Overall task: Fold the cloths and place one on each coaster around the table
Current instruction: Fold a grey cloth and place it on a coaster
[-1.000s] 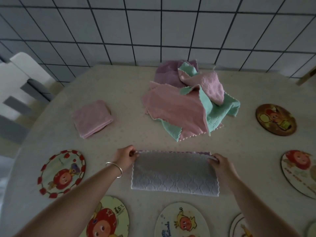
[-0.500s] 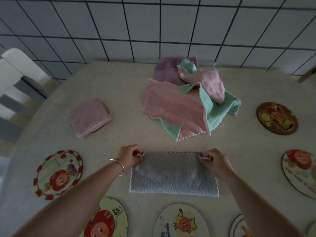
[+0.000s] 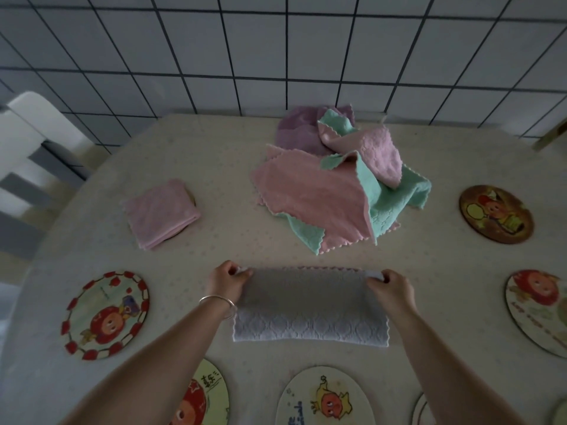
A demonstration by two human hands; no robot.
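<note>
A grey cloth (image 3: 310, 305) lies folded in half on the table in front of me. My left hand (image 3: 225, 282) pinches its far left corner. My right hand (image 3: 391, 285) pinches its far right corner. A loose pile of pink, green and purple cloths (image 3: 337, 185) sits behind it at the table's middle. A folded pink cloth (image 3: 161, 213) rests on a coaster at the left, which it almost hides. Round cartoon coasters ring the table: one at the left (image 3: 106, 314), one at the near middle (image 3: 322, 400), one at the far right (image 3: 495, 213).
Further coasters show at the near left (image 3: 202, 397) and at the right edge (image 3: 540, 311). A white chair (image 3: 27, 154) stands beyond the table's left side. A tiled wall (image 3: 276, 50) rises behind the table.
Both hands closed on the grey cloth's far corners and pulled a little apart, drawing the top edge straight. The cloth stays folded in half in the same place.
</note>
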